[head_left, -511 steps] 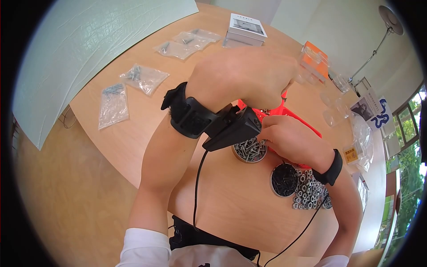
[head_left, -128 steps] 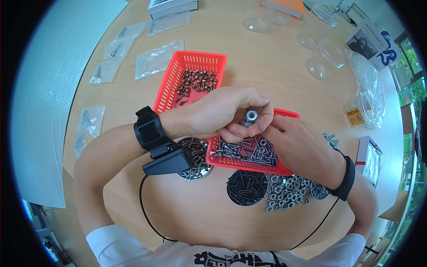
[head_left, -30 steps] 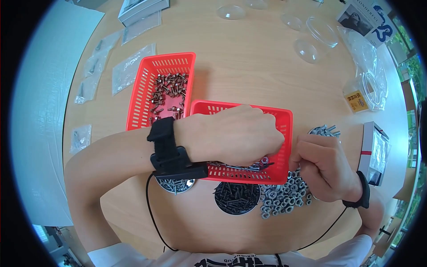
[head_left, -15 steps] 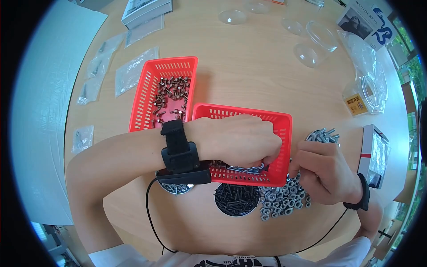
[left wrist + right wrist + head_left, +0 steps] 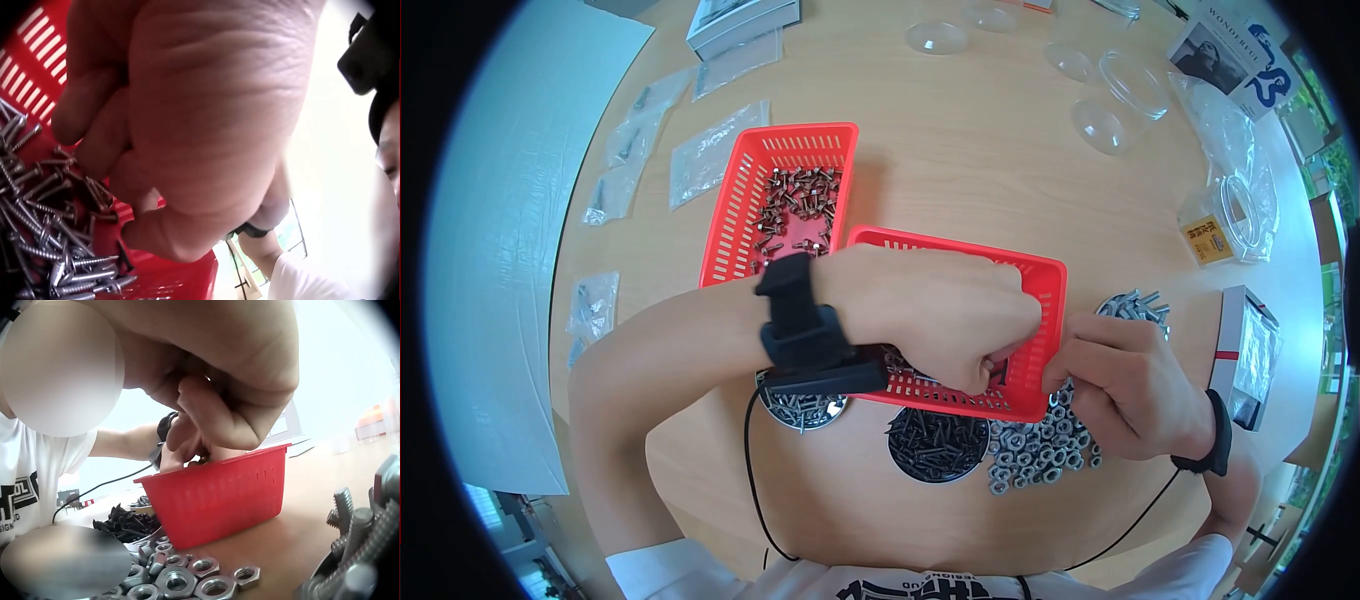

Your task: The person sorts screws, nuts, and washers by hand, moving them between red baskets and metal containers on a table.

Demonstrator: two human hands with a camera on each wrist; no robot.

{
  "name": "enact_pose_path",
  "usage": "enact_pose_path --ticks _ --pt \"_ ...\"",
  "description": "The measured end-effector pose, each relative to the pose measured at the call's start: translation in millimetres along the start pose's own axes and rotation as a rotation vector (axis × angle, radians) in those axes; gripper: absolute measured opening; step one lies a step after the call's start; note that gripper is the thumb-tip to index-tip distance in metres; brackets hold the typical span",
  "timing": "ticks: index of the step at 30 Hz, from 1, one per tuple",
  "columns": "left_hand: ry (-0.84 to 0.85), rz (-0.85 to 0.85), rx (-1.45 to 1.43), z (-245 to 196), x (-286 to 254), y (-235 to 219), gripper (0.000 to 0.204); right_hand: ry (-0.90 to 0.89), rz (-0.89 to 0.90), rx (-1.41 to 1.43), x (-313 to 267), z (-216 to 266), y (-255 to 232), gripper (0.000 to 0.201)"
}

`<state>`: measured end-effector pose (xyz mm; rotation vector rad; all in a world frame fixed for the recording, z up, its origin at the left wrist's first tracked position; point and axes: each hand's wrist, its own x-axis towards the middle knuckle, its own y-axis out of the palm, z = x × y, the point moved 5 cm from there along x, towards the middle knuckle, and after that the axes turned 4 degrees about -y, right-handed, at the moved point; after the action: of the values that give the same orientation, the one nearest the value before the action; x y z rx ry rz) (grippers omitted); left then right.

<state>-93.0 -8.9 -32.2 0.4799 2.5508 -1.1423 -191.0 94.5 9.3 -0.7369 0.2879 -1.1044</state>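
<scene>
My left hand [image 5: 950,310] reaches palm down into the right red basket [image 5: 1055,300], fingers curled low over its contents. Loose silver screws [image 5: 56,250] lie in that basket right beside the fingertips, and a dark screw [image 5: 125,255] lies just below one finger. Off the basket's right end, my right hand [image 5: 1130,380] hovers near the pile of nuts [image 5: 1045,445]. Its fingers and thumb [image 5: 219,419] are bent in together, close above the rim in the right wrist view. What either closed palm contains is hidden, so I cannot tell.
A second red basket [image 5: 725,215] with brown bolts [image 5: 800,195] adjoins at left. In front are a dish of silver screws [image 5: 802,408] and a dish of black screws [image 5: 938,445]. Bolts [image 5: 1140,308] fill another dish at right. Plastic bags [image 5: 715,150] and clear domes [image 5: 1100,125] lie behind.
About four seconds ago my left hand held a bolt and nut up above the basket; now it is down inside. My right hand has moved right. In the last second both hands barely shift.
</scene>
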Motion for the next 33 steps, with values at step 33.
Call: enact_pose_path --ticks 33 --pt "0.114 -0.443 -1.443 28.3 -71.1 -0.6 0.019 -0.078 0.382 -0.487 55.2 -12.3 49.6 0.008"
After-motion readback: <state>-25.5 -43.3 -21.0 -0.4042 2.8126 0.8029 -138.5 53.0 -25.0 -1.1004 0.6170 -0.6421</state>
